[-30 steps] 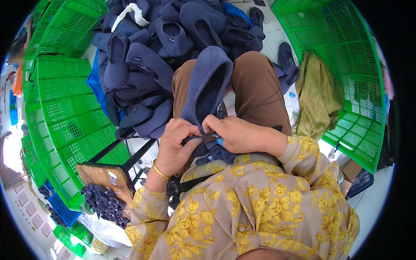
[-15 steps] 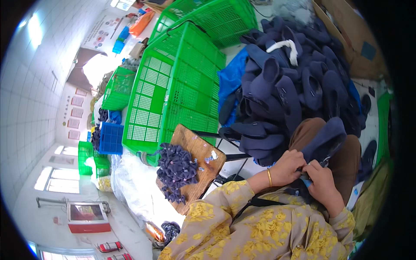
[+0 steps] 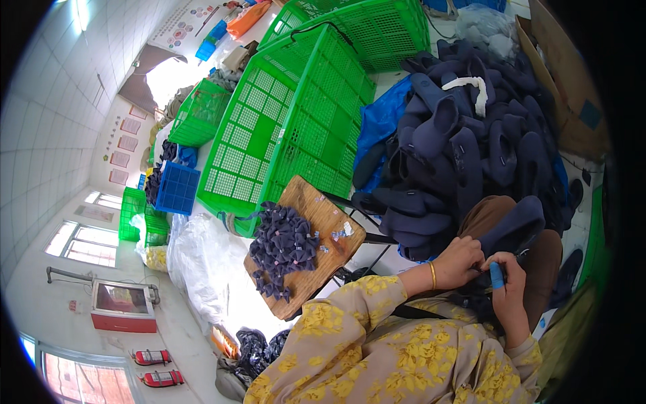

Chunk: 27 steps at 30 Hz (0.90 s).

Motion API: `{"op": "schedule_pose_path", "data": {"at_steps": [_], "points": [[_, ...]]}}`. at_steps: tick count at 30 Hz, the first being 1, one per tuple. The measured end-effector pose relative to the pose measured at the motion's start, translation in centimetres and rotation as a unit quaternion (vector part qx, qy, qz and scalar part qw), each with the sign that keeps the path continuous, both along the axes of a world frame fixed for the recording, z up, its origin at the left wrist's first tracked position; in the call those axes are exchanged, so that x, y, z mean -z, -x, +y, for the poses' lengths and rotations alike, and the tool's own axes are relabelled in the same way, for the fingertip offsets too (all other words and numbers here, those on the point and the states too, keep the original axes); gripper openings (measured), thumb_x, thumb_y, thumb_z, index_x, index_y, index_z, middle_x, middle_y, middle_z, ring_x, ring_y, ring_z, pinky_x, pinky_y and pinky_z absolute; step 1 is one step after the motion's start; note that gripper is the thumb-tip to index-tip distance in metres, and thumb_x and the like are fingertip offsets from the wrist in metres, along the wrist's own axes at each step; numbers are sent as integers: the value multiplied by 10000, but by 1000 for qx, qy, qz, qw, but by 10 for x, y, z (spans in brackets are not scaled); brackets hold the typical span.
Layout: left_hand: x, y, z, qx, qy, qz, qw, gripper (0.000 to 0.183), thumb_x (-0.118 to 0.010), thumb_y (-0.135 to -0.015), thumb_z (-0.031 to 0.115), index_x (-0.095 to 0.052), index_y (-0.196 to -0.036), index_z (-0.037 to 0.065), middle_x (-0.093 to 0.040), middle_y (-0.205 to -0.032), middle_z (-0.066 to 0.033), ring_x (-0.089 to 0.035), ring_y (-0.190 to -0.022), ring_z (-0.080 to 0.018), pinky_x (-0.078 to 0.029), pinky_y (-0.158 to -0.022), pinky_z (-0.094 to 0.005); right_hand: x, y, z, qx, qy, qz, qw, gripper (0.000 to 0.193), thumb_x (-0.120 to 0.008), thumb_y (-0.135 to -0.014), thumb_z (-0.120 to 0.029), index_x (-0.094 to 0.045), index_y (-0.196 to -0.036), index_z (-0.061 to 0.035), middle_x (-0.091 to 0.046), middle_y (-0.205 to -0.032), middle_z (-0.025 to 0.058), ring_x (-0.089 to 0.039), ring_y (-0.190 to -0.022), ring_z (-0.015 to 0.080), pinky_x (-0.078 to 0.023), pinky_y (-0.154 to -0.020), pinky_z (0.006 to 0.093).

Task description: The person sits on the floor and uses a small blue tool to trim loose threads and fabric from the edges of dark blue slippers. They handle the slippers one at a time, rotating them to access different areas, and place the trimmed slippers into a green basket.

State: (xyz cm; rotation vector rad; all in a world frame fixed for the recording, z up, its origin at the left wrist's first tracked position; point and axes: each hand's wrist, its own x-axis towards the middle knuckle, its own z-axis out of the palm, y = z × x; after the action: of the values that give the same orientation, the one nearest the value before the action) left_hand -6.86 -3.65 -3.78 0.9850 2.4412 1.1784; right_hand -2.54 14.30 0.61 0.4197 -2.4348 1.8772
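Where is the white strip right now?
In the head view's upper right, the white strip lies on the slipper pile, right of the blue sheet.

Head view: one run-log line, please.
left hand: at near end of slipper | right hand: beside left, blue finger covering | stool: dark cloth pieces | slipper pile: white strip atop

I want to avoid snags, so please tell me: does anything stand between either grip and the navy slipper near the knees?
Nothing visible does. The left grip and right grip are both at the near end of the navy slipper; exact contact is unclear. The slipper pile lies beyond.
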Motion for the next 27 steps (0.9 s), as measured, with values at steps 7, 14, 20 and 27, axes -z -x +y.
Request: {"op": "schedule_pose_path", "data": {"at_steps": [7, 14, 20, 27], "points": [[7, -2, -2, -3, -32, -15, 999, 169, -719, -695, 86, -615, -827, 95, -540, -869, -65, -500, -892, -288, -376, -773, -395, 12, 0, 10, -60, -178, 47, 981, 241, -657, -736, 35, -568, -949, -34, -569, -875, 137, -591, -697, 360, -447, -593, 391], [8, -1, -5, -6, -16, -12, 1000, 159, -692, -691, 72, -632, -838, 88, -555, -862, -76, -512, -886, -297, -387, -780, -390, 3, 0, 0, -68, -201, 48, 976, 209, -615, -719, 46, -585, -908, -39, -557, -853, 138, -583, -697, 375, -446, -576, 412], [13, 2, -1, -11, -32, 23, 999, 121, -673, -700, 72, -632, -813, 83, -565, -869, -85, -525, -886, -312, -404, -759, -406, 23, 1, 7, -47, -281, 154, 946, 307, -616, -669, 35, -624, -947, -93, -623, -958, 61, -624, -789, 302, -452, -615, 399], [2, 2, 1, -15, -43, 71, 996, 115, -696, -712, 112, -616, -790, 88, -566, -803, -98, -546, -811, -339, -403, -687, -445, -25, -5, 11, -50, 160, -167, 972, 136, -497, -946, -38, -559, -1067, -44, -622, -869, 52, -571, -737, 113, -468, -666, 253]]}}
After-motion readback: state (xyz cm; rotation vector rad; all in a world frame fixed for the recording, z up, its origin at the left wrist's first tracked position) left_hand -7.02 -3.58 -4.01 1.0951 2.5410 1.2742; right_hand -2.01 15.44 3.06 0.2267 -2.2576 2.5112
